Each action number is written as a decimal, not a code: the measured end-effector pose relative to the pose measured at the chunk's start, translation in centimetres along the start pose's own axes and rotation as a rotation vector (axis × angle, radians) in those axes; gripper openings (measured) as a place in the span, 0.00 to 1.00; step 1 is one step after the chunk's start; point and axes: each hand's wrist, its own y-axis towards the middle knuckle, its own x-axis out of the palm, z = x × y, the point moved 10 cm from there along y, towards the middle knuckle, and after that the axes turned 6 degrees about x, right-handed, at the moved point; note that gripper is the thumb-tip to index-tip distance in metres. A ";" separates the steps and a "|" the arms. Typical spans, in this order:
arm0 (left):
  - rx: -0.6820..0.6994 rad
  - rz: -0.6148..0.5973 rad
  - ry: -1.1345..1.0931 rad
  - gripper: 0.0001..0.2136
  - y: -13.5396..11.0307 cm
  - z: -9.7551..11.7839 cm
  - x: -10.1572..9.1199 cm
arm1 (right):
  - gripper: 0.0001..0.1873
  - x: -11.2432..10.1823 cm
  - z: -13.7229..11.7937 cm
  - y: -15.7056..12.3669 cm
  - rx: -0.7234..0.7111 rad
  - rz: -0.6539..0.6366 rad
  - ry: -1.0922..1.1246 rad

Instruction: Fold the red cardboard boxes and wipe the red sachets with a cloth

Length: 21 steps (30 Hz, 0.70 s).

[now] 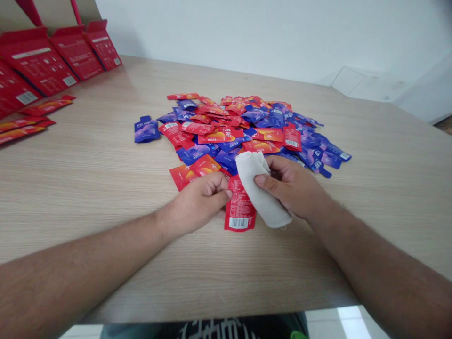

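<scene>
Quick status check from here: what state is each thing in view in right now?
left hand: pinching the top of the sachet
right hand: gripping the cloth
red sachet: flat on the table, barcode side up
white cloth: bunched, lying across the sachet
pile of red and blue sachets: loose, overlapping
red cartons: lined up far left, barcodes showing

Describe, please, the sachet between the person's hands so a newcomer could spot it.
On the wooden table, below the heap of red and blue sachets, a red sachet lies between the left hand and right hand. A white cloth overlaps it, and its barcode shows.
</scene>
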 end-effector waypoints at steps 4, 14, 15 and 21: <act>-0.020 -0.033 -0.043 0.08 0.1 -0.2 0.3 | 0.20 -1.4 -3.1 -1.2 -0.237 0.184 -0.402; -0.025 -0.040 -0.121 0.13 0.2 -0.7 0.3 | 0.09 1.2 -5.0 -2.9 -0.496 0.153 -0.641; -0.033 -0.038 -0.136 0.14 0.1 -0.8 0.3 | 0.09 1.0 -5.1 -2.8 -0.504 0.170 -0.637; -0.022 0.000 -0.140 0.13 0.1 -1.0 -0.1 | 0.15 2.9 -4.6 -3.0 -0.543 0.000 -0.620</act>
